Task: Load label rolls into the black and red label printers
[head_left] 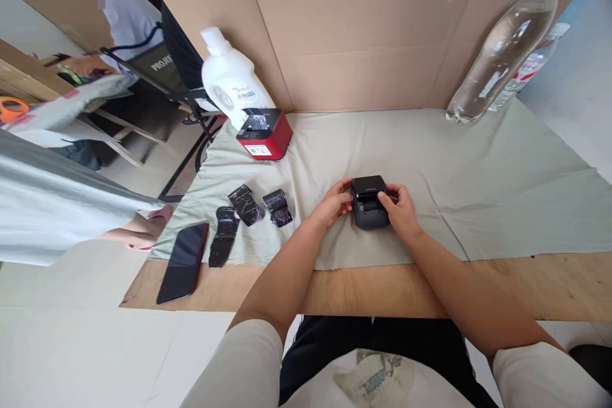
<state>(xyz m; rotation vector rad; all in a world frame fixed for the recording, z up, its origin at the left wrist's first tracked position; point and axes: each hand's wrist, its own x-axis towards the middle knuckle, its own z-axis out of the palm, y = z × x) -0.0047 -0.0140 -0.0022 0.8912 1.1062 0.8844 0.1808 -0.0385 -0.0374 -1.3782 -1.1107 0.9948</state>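
Observation:
A small black portable printer [371, 215] with its lid raised rests on the cloth in front of me. My left hand [335, 203] holds its left side, fingers curled against the casing. On the opposite side, my right hand [401, 209] grips it, the thumb reaching over the front edge by the opening. The inside of the opening is dark, and I cannot make out what is in it. To the left lie a long black strip [224, 237], a crinkled black piece [246, 204] and a shorter curled black piece [278, 208].
A red and black box-shaped device [282, 137] stands before a white jug [234, 80]. A phone [182, 262] lies at the table's left edge. Two clear bottles, the larger one [507, 54] in front, stand back right against a cardboard panel [363, 32]. Other people are at left.

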